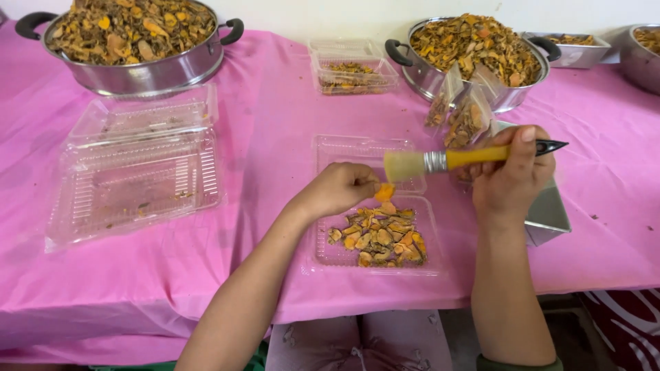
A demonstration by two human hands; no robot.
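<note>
Head view: nearest the person, a clear plastic tray [323, 255] lies open on the pink tabletop [275, 124], its lower half holding a loose heap of dried orange-yellow slices [379, 238]. The left hand [338, 189] hovers over the tray's upper edge. Its fingers [364, 187] are pinched closed on one orange slice [385, 192], which sticks out to the right of the fingertips, just above the heap. The right hand [512, 175] is clenched around the yellow handle of a brush [454, 160]. The brush lies level, pointing left; its pale bristles end just above the held slice, close to it, but contact cannot be confirmed. The black handle tip projects past the right side of the hand.

Under the right hand sits a metal box [548, 213], partly hidden. To the left lies a stack of empty clear trays [137, 172]. Behind the brush, small clear bags [464, 117] of the dried pieces lean against a steel pot [440, 79] heaped with the same material. Another filled clear tray [352, 69] stands mid-table. A second heaped pot [144, 69] stands far left, and more metal containers [584, 51] stand far right.
</note>
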